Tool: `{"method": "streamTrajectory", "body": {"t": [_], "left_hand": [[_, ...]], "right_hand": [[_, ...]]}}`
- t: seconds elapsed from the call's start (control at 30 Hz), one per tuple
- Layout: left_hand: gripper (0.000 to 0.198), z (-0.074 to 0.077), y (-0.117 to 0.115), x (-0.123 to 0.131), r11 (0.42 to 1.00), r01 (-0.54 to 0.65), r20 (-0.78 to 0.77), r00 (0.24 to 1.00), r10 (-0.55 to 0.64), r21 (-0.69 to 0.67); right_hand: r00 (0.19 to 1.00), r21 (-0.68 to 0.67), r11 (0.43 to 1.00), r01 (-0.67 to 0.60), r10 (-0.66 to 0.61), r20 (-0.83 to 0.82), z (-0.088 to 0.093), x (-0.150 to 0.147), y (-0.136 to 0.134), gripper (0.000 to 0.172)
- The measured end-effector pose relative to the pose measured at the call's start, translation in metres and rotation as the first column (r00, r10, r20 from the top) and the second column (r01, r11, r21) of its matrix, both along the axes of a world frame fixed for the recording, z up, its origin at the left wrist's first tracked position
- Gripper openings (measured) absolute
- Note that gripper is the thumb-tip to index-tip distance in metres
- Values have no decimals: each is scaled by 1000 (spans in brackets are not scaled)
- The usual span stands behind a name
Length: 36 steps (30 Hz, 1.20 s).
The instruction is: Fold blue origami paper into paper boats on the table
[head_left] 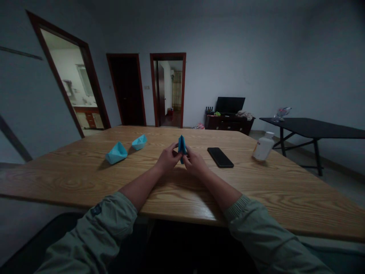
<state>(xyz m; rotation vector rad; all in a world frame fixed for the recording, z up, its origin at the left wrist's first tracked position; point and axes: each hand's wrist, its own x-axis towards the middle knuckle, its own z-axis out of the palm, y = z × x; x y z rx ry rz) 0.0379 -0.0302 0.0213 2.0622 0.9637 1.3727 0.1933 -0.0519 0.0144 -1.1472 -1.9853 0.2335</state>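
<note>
Fingers of the left hand (169,159) and right hand (194,163) clamp folded blue paper (181,148) above the wooden table (251,186), a phone (220,157) nearby.

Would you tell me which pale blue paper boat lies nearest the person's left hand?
The smaller-looking paper boat, the right one of the pair, lies nearest the left hand; the other paper boat sits farther left, toward the near edge of the table.

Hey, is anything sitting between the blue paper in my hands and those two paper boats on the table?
No, nothing visible stands in the way. Your left hand and right hand hold the blue folded paper, and only the wooden tabletop lies between it and the nearer paper boat and the farther paper boat.
</note>
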Motion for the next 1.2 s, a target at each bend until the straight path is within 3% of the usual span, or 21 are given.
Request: {"method": "streamTrajectory", "body": {"t": [0.2, 0.43, 0.57, 0.63, 0.7, 0.77, 0.87, 0.93, 1.07, 1.2], "left_hand": [[39, -1, -1, 1, 986, -159, -9, 987, 160, 57], [43, 1, 3, -5, 981, -151, 29, 988, 149, 119], [40, -3, 14, -6, 996, -85, 117, 990, 80, 34], [40, -5, 20, -6, 994, -14, 210, 977, 36, -105], [47, -5, 22, -6, 944, 123, 310, 950, -23, -306], [61, -4, 20, -8, 829, 308, 391, 913, -118, -467], [69, 1, 12, -13, 653, 530, 499, 827, -258, -541], [64, 2, 8, -14, 600, 595, 555, 783, -282, -535], [75, -3, 14, -12, 692, 504, 548, 816, -185, -517], [95, -11, 27, -10, 762, 427, 530, 838, -130, -487]], "right_hand": [[988, 40, 989, 145, -147, 49, -5, -6, 6, 41], [976, 1, 977, 215, -214, -48, -2, -2, 9, 52], [975, -45, 991, 127, -133, -178, -6, 2, 17, 52], [964, -76, 994, 74, -91, -251, -9, 5, 22, 53], [947, -111, 993, 36, -69, -313, -10, 8, 26, 54], [933, -121, 992, 18, -61, -356, -11, 10, 28, 54], [927, -77, 997, 14, -42, -372, -12, 13, 28, 54], [937, -50, 999, 15, -32, -349, -11, 14, 27, 54], [944, -56, 998, -6, -13, -330, -13, 13, 26, 55], [906, -166, 982, -88, 10, -423, -16, 13, 29, 70]]}}
